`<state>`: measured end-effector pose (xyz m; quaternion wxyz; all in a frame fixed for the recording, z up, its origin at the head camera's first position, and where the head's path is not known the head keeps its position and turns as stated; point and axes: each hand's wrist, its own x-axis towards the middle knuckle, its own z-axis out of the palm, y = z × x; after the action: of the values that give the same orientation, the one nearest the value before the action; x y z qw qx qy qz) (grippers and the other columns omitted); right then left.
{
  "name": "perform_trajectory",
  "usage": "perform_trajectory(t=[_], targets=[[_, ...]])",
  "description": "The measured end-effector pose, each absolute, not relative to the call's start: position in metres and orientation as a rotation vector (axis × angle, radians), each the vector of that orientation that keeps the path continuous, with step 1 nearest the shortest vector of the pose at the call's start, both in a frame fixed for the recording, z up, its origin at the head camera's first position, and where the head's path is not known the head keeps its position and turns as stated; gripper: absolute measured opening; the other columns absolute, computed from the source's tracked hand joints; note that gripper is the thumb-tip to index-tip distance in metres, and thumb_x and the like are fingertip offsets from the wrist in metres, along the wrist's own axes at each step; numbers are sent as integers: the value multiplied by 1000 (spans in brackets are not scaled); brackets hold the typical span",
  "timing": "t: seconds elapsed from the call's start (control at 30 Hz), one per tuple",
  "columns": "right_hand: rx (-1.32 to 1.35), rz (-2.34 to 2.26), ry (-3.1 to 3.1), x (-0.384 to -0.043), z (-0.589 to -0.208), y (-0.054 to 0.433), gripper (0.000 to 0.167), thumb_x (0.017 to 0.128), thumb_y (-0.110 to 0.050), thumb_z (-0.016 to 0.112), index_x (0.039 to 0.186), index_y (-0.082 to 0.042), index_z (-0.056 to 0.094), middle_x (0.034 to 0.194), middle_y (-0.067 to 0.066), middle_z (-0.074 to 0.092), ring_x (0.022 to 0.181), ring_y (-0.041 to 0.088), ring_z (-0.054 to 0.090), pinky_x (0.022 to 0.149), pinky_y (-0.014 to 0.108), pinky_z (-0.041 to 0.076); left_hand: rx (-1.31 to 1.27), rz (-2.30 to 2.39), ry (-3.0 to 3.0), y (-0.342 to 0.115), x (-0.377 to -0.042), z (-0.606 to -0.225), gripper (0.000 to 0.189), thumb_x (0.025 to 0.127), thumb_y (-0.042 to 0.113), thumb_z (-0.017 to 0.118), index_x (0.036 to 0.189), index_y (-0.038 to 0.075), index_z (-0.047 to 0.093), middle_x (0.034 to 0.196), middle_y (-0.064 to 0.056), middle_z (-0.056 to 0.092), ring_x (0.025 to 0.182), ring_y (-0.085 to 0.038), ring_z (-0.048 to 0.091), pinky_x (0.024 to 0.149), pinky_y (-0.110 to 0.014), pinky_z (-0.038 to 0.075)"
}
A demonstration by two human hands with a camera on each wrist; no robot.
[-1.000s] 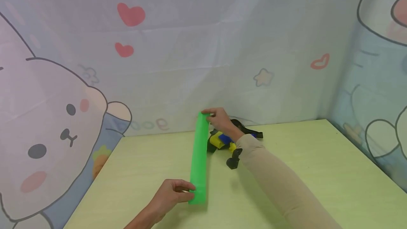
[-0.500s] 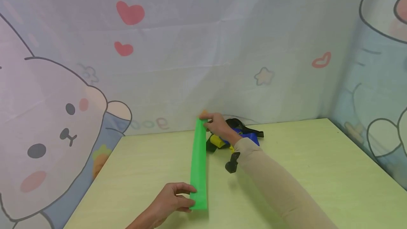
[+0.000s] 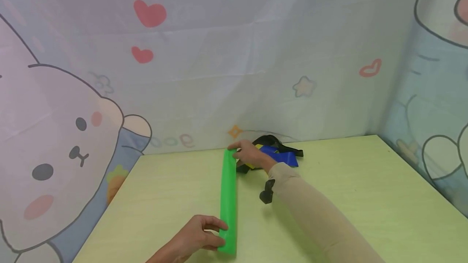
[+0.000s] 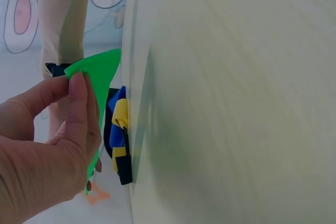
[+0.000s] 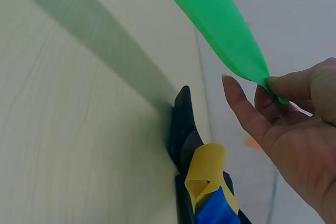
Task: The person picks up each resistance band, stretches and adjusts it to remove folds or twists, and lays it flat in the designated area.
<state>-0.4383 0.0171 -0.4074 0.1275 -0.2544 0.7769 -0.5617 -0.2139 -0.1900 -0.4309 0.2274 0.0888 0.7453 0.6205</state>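
A long, flat, flexible green strip [image 3: 228, 198] stretches away from me between my two hands. Its near end is pinched by my left hand [image 3: 199, 233], thumb and fingers on the left edge. My right hand [image 3: 250, 154] pinches the far end at its corner. In the right wrist view the green strip [image 5: 220, 24] hangs above the table, casting a long shadow, and narrows where the thumb grips it. The left wrist view shows the near end of the strip [image 4: 102, 72] bent over the fingers.
Behind my right hand lies a loose heap of black, blue and yellow strips [image 3: 285, 157] on the pale yellow table [image 3: 175, 186]. A printed cloth wall [image 3: 219, 72] rises at the table's back edge. A black piece [image 3: 267, 192] sits at my right wrist.
Both hands have come lower in the head view, toward me, carrying the green strip with them. More of the blue in the heap now shows beside the right hand. Both pinches stay.
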Motion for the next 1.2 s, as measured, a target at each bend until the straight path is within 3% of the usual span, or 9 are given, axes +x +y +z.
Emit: perform_trajectory(t=[0.17,0.6,0.73,0.93,1.1,1.2], targets=[[-743,-1631,2235,-437,-414,18,43,96,11,48,140,9,51,142,26,50,105,31,67,83,43,59,279,1693,2022,-192,-213,-432,28,83,-2,74,110,-5,66,93,-6,59,74,-14,62,75,-37,61],[-722,-1559,2295,-429,-430,15,41,98,6,53,138,7,54,143,22,50,114,31,61,86,45,58,262,1640,1941,-195,-213,-437,25,83,-2,72,108,-2,67,78,0,57,69,-12,60,72,-33,60],[-776,-1495,2387,-430,-432,16,39,97,3,55,136,4,58,141,19,53,112,27,60,82,35,56,249,1639,1900,-196,-213,-441,26,84,-2,70,110,-1,66,73,2,55,69,-11,59,71,-31,59],[-831,-1419,2517,-434,-435,13,35,95,1,61,130,0,65,133,14,61,101,22,59,75,27,51,244,1656,1852,-196,-215,-445,30,84,-4,69,113,-2,64,65,5,40,64,-10,51,68,-27,56],[-841,-1369,2598,-437,-448,14,30,93,1,66,123,1,69,120,12,66,95,19,57,82,29,51,223,1651,1844,-196,-215,-450,30,84,-6,69,113,-2,65,64,5,39,59,-10,45,63,-24,53],[-842,-1363,2611,-438,-454,16,29,93,2,66,122,1,70,119,12,67,96,20,56,86,32,51,204,1634,1871,-195,-216,-452,29,83,-6,70,112,-1,66,66,3,46,59,-10,48,62,-23,53]])
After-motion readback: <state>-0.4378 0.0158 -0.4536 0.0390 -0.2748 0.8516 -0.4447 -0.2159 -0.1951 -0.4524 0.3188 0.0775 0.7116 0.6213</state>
